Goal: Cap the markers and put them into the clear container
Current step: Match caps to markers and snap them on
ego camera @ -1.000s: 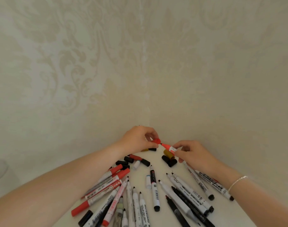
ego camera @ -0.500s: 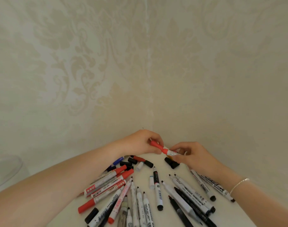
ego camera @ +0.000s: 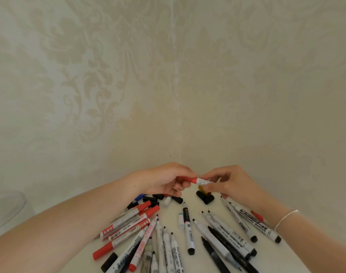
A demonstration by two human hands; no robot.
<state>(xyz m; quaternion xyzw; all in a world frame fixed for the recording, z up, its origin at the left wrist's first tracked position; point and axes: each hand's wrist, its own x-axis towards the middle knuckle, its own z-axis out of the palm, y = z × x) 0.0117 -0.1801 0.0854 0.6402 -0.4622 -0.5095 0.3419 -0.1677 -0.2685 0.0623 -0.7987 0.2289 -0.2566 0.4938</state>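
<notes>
A red-capped white marker (ego camera: 199,181) is held level between both hands above the far end of the white table (ego camera: 276,253). My left hand (ego camera: 166,179) grips its red cap end; my right hand (ego camera: 231,184) pinches the white barrel. Several markers lie below: red ones (ego camera: 129,221) at the left, white uncapped ones (ego camera: 168,247) in the middle, black ones (ego camera: 227,243) at the right. Loose black caps (ego camera: 204,197) and other caps (ego camera: 158,198) sit under the hands. The clear container (ego camera: 6,209) shows at the left edge, partly behind my left forearm.
Patterned cream wallpaper rises on both sides and meets in a corner (ego camera: 181,134) just behind the hands. The table narrows toward that corner. A bracelet (ego camera: 284,218) is on my right wrist.
The red cap, apart from the marker tip a second ago, now sits on the marker. Both hands have come together and lifted slightly; the view has tilted.
</notes>
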